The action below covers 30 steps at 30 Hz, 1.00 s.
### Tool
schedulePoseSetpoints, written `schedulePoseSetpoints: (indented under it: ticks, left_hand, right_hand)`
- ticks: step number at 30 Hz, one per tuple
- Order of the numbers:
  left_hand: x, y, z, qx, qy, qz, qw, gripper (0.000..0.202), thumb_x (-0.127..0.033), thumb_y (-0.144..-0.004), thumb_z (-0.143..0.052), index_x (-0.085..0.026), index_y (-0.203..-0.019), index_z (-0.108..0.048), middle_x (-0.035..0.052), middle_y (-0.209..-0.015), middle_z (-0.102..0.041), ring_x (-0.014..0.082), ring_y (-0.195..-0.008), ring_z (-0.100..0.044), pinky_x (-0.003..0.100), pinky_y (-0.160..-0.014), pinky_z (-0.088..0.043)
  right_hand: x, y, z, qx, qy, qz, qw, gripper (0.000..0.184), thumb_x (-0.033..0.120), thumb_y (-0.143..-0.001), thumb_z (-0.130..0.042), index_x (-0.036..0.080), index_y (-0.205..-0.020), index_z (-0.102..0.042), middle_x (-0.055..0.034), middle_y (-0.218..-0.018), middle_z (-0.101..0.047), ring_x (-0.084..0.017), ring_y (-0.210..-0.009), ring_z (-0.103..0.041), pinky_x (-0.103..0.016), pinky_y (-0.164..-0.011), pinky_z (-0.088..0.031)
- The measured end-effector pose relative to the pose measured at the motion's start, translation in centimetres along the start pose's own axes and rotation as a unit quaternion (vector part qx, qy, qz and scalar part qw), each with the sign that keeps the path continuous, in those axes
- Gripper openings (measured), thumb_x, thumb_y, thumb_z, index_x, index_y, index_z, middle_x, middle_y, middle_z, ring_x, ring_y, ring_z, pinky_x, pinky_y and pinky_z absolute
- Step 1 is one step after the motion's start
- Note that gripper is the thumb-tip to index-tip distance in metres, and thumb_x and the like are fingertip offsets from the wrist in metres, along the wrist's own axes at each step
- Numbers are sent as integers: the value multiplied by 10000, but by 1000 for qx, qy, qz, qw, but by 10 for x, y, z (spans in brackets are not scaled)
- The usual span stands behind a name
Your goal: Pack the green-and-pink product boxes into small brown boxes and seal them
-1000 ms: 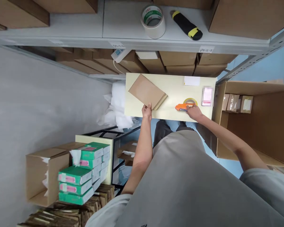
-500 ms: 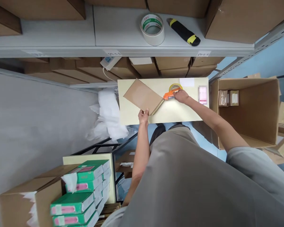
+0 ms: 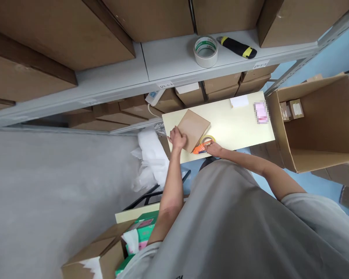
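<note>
A flat brown cardboard box [image 3: 194,127] lies at an angle on the pale table [image 3: 229,131]. My left hand [image 3: 178,138] grips its left edge, with fingers on top. Held in my right hand [image 3: 213,148] is an orange tape dispenser [image 3: 200,147] carrying a roll of yellow tape [image 3: 207,138]. The dispenser is right beside the box's near edge; whether the two touch I cannot tell. Part of the dispenser's handle is hidden by my fingers.
A white tape roll [image 3: 206,52] and a black-and-yellow utility knife [image 3: 239,48] lie on the grey shelf [image 3: 168,58] above. A large open carton [image 3: 322,128] stands right of the table, with small boxes inside. White wrapping [image 3: 152,155] bulges at the left; a white paper [image 3: 239,101] lies at the back.
My left hand has shifted from the box's near corner to its left edge, and the box has turned. My right hand has brought the dispenser down toward the table's near edge. The view has tilted.
</note>
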<state>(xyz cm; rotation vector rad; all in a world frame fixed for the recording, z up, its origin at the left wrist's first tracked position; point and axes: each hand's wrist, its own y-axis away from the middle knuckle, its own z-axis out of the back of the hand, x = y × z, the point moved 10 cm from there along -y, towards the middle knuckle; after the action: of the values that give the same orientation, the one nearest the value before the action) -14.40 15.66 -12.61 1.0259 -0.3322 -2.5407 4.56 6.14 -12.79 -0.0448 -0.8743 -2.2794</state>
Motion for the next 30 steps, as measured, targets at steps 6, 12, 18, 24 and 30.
schedulePoseSetpoints:
  ticks: [6,12,18,24,30]
  left_hand:
    - [-52,47,-44,-53,-175,-109,977,837,-569,-1119,-503,-92,-1794,-376,217,-1923,-135,435,-1803,-50,642,-1447,-50]
    - [-44,47,-48,-68,-179,-121,974,833,-578,-1120,-499,-134,-1811,-360,190,-1921,-170,435,-1801,-80,667,-1446,-61]
    - [-46,46,-48,-64,-178,-116,975,825,-544,-1114,-518,-103,-1797,-383,217,-1909,-188,454,-1796,-84,690,-1439,-62]
    - [-45,44,-48,-69,-185,-109,974,818,-526,-1101,-556,-101,-1785,-412,211,-1902,-221,456,-1794,-102,674,-1443,-63]
    - [-44,42,-49,-66,-198,-99,973,827,-531,-1104,-540,-102,-1794,-388,222,-1906,-212,435,-1801,-79,680,-1441,-65]
  right_hand:
    - [27,-9,-10,-11,-31,-34,999,578,-7,-1013,-431,-52,-1559,-615,-267,-1218,-839,-327,-1103,-831,-500,-1241,-460]
    - [18,11,-30,-16,-63,-86,994,535,50,-1076,-363,13,-1525,-653,-260,-1274,-832,-318,-1115,-823,-437,-1216,-472]
    - [-57,79,-53,-12,-70,-125,990,566,45,-1080,-385,-24,-1624,-527,-278,-1296,-821,-325,-1174,-790,-425,-1189,-444]
    - [-176,95,-30,-31,0,-165,986,541,45,-1050,-419,-79,-1564,-536,-293,-1200,-835,-312,-1048,-808,-447,-1174,-374]
    - [-200,21,25,-56,50,-108,991,465,34,-1045,-438,-48,-1480,-581,-278,-1222,-840,-284,-1077,-834,-438,-1203,-387]
